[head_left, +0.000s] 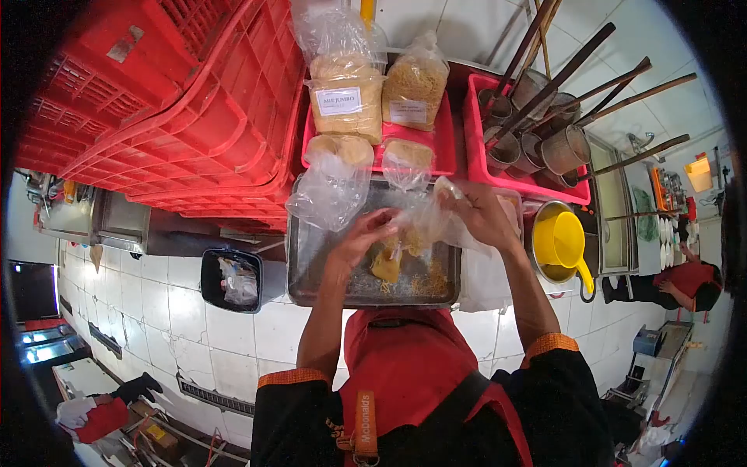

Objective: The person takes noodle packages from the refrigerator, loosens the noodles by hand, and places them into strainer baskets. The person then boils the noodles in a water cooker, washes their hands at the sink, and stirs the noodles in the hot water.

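A clear, crumpled plastic bag [429, 221] spans the centre of the frame, its film wrinkled and see-through, tan bits showing at its lower part. Just below and left, a small yellowish piece [385, 265] appears tilted; its exact make-up is unclear.

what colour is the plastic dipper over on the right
Bright yellow, handle included; the dipper shows best in the head view.

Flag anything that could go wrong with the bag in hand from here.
The contents of the clear plastic bag in the right hand could spill; crumbs already lie on the dark tray below.

The left hand might snag the loose plastic drooping over the tray nearby.
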The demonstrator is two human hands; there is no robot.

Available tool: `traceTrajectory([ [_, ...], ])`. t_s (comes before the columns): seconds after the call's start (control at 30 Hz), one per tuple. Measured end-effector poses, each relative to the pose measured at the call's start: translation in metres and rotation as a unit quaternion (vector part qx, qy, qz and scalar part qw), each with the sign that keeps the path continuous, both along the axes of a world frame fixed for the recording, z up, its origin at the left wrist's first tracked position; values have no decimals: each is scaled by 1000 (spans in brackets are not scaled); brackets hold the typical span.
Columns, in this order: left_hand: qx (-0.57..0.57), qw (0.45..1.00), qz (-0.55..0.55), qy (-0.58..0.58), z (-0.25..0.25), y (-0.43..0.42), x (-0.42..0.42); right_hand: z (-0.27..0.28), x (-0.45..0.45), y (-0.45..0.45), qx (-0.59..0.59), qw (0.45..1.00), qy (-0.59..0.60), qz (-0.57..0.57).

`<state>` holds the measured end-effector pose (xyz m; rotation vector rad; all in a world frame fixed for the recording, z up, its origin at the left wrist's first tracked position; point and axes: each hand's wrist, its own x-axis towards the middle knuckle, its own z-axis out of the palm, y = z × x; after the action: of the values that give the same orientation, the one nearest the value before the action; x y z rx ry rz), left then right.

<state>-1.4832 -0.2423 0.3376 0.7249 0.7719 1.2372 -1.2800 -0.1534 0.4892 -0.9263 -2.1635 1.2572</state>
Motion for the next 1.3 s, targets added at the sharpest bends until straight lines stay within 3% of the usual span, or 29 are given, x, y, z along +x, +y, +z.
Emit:
traceTrajectory([
  [0.07,14,984,-49,172,6,6,-3,6,-4,-2,33,998,-46,37],
  [0.13,50,984,14,170,-3,9,1,10,-11,-9,90,995,28,40],
  [0.2,88,979,78,168,0,15,1,18,-16,-10,46,997,40,45],
  [0.27,131,984,-39,111,12,18,1,19,-17,-6,-1,998,50,47],
  [0.33,68,989,-46,127,24,23,2,20,-17,8,182,980,22,74],
  [0.4,6,988,-51,143,26,24,4,22,-16,8,186,981,36,35],
  [0.47,-62,995,80,-14,26,20,7,25,-14,11,190,980,51,-3],
  [0.53,-57,998,42,5,32,18,1,29,-9,13,108,991,24,-73],
  [0.6,-56,998,4,22,43,15,4,34,-10,4,169,983,-6,-70],
  [0.63,-93,990,90,-62,53,17,10,35,-12,-3,231,970,-33,-66],
  [0.67,-127,966,175,-144,57,19,15,22,-13,-11,212,975,-41,-55],
  [0.7,-131,965,176,-144,54,16,21,7,-14,-22,191,979,-49,-44],
  [0.77,132,978,154,-53,45,13,26,-1,-30,-47,242,966,-81,41],
  [0.8,-35,932,6,-360,75,3,14,-10,-31,-55,239,967,-81,44],
  [0.83,-39,932,11,-361,80,-4,21,-22,-32,-64,272,954,-103,72],
  [0.87,-105,965,117,-208,83,-9,32,-29,-34,-69,308,938,-121,102],
  [0.9,-171,959,223,-47,83,-20,37,-29,-30,-72,305,939,-113,113],
  [0.93,-99,965,178,-167,73,-38,29,-27,-22,-73,197,964,-96,151],
  [0.97,-99,961,202,-157,62,-54,25,-26,-18,-71,90,974,-76,195],
  [1.03,-21,968,229,-100,44,-90,19,-14,-18,-72,-17,982,-5,190],
  [1.1,-21,958,283,-38,31,-120,15,-27,-25,-76,-5,984,0,179],
  [1.17,-74,918,378,96,24,-145,14,-64,-28,-75,164,976,-40,137],
  [1.2,-156,881,446,-4,31,-153,15,-88,-33,-78,190,973,-62,113],
  [1.3,-200,869,454,-7,35,-183,11,-125,-58,-74,307,942,-90,101],
])
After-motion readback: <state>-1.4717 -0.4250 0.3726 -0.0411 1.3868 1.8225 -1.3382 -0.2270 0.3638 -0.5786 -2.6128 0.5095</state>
